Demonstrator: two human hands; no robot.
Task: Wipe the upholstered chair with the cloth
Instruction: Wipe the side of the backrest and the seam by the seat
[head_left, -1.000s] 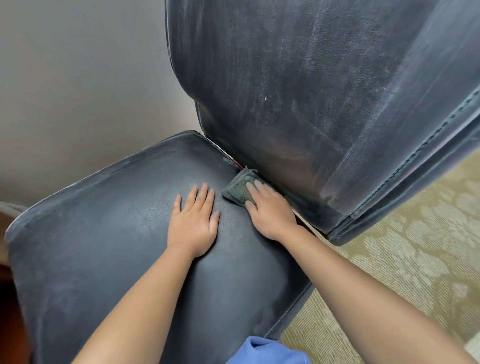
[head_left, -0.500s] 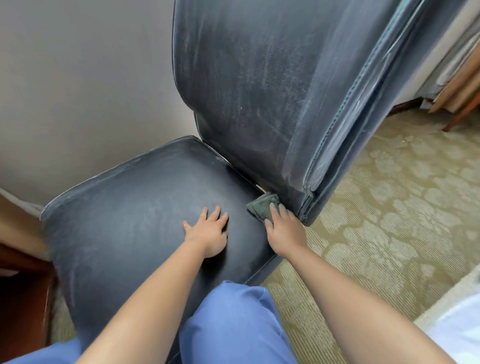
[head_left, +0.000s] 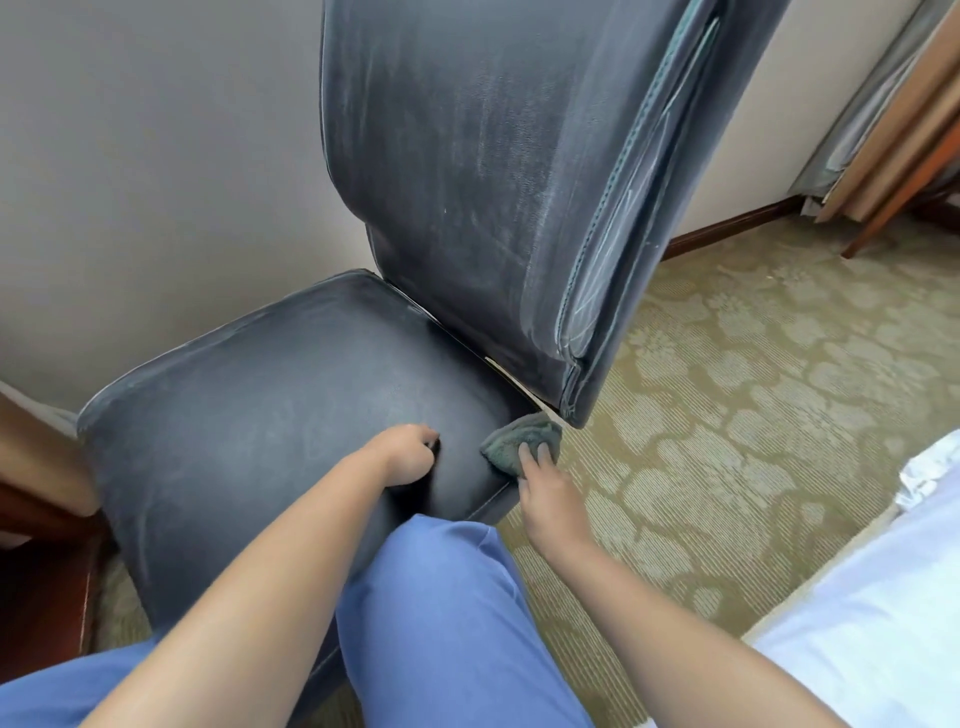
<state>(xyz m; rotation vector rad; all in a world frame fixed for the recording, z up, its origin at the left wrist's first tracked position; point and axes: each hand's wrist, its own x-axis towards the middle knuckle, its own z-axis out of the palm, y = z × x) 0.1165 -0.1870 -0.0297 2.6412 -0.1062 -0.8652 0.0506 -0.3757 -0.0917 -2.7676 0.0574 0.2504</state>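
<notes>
On the near right corner of the seat, beneath the backrest's lower edge, I see the right hand (head_left: 545, 486) pressing the grey-green cloth (head_left: 519, 439) against the upholstered chair (head_left: 291, 395) with straight fingers. The left hand (head_left: 408, 454) rests on the seat just left of it, fingers curled under, holding nothing I can make out. The dark upholstery shows pale streaks. A plain wall (head_left: 156, 156) stands behind, patterned carpet (head_left: 727, 415) spreads right, and white bedding (head_left: 883, 597) lies near right.
</notes>
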